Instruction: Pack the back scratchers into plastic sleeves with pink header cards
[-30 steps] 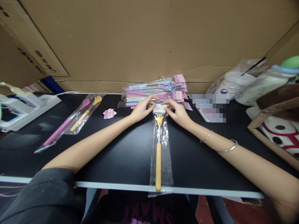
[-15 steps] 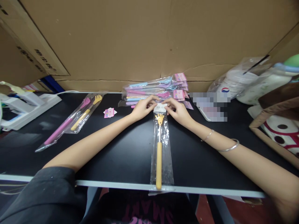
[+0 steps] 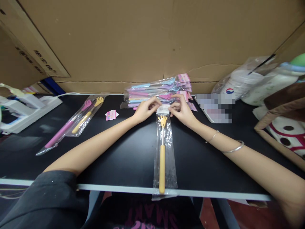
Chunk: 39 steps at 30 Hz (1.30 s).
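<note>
A yellow back scratcher lies in a clear plastic bag down the middle of the black table, its handle end over the near edge. At the bag's far end sits a white card. My left hand pinches the card's left side with curled fingers. My right hand pinches its right side. Both hands rest on the table just in front of a pile of bagged scratchers.
Two bagged scratchers, pink and yellow, lie at the left, with a small pink card beside them. White plastic parts sit far left. Bags, a bottle and a box crowd the right. A cardboard wall stands behind.
My right hand has lifted its fingers slightly and shifted a little toward the pile. The card and bag stay where they were.
</note>
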Each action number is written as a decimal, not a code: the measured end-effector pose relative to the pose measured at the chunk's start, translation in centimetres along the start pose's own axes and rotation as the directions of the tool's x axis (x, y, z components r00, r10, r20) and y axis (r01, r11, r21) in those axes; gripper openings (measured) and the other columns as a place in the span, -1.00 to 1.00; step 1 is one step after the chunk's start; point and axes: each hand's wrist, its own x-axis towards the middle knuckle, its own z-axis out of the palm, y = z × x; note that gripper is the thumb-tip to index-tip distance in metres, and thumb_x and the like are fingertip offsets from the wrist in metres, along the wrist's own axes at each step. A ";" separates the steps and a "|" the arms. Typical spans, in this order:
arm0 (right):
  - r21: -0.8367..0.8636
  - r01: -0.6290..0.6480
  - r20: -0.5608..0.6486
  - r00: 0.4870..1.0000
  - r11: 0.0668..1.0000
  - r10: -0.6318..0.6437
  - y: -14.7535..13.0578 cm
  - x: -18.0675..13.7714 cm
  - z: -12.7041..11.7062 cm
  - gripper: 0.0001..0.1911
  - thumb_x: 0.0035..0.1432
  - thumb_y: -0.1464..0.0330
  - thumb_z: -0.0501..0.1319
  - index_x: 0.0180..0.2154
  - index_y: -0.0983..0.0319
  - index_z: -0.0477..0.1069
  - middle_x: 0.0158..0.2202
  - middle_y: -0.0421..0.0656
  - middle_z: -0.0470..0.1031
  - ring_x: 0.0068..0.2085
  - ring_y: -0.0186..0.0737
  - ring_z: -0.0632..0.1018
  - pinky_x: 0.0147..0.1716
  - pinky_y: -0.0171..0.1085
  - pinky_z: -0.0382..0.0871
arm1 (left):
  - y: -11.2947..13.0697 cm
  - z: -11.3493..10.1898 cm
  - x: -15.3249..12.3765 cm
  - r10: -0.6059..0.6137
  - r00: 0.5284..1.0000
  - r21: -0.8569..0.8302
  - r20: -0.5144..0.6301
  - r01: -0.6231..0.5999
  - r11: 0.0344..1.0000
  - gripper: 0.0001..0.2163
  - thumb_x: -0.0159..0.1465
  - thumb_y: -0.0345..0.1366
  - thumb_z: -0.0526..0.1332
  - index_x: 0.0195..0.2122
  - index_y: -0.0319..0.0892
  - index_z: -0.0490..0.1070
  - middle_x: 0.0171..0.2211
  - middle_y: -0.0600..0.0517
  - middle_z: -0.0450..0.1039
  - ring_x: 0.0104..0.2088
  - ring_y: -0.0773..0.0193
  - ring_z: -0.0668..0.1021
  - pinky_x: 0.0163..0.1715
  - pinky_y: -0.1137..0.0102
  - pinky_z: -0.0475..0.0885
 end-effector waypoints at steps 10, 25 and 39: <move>-0.068 0.026 0.031 0.999 0.997 -0.024 -1.0 0.0 0.1 -0.86 0.20 0.26 0.20 -0.29 0.20 0.35 -0.42 -0.24 0.45 -0.55 -0.39 0.46 -0.47 -0.31 0.36 | 0.3 -0.1 0.1 0.027 0.999 0.068 0.018 -0.028 0.997 -0.84 0.31 -0.32 0.11 -0.27 -0.20 0.47 -0.40 0.05 0.50 -0.46 0.36 0.43 -0.41 0.47 0.30; -0.225 0.001 -0.007 1.000 0.974 -0.003 -1.7 -0.4 0.3 -0.87 0.17 0.42 0.09 -0.33 0.22 0.41 -0.57 -0.26 0.41 -0.52 -0.32 0.47 -0.42 -0.31 0.32 | 1.0 -0.1 -0.1 0.005 0.999 0.064 0.054 -0.009 0.998 -0.75 0.25 -0.42 0.03 -0.38 -0.21 0.53 -0.38 0.03 0.58 -0.38 0.30 0.53 -0.31 0.43 0.36; -0.252 0.047 -0.004 0.999 0.967 -0.050 -1.3 -0.2 0.3 -0.91 0.09 0.42 0.18 -0.29 0.22 0.40 -0.47 -0.24 0.43 -0.49 -0.36 0.41 -0.44 -0.34 0.27 | -0.1 0.2 0.0 0.015 0.999 0.064 0.040 -0.018 0.998 -0.80 0.20 -0.38 0.19 -0.14 -0.20 0.43 -0.44 0.09 0.44 -0.50 0.42 0.41 -0.43 0.52 0.32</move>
